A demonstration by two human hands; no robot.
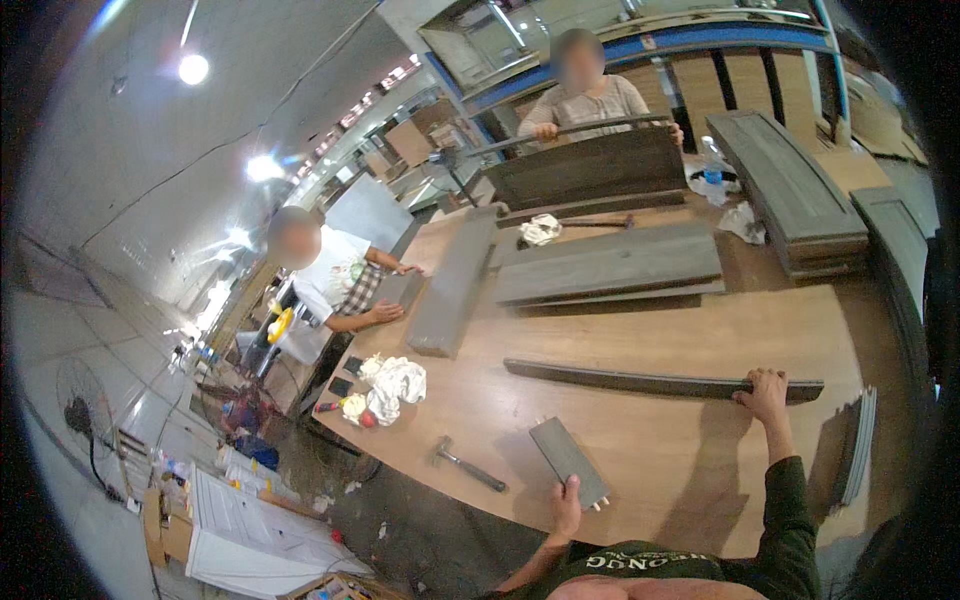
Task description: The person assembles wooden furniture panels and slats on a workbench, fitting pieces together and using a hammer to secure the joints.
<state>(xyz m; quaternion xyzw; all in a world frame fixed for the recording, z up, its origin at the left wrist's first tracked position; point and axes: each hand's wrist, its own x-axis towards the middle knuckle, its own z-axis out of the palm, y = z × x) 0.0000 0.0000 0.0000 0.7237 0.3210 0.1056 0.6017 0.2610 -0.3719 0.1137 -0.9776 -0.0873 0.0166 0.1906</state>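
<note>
My left hand (567, 500) grips the near end of a short dark grey wooden panel (565, 455) that lies on the brown worktable (640, 340). My right hand (765, 392) rests on the right end of a long, thin, curved grey strip (650, 381) stretched across the table in front of me. A hammer (466, 465) lies on the table left of the short panel, untouched.
White rags (393, 385) sit near the table's left edge. Grey boards (610, 265) and a long plank (455, 280) lie further off. Stacked curved panels (790, 190) stand at right. One person stands at the far end holding a large dark panel (590, 165); another works at the left side.
</note>
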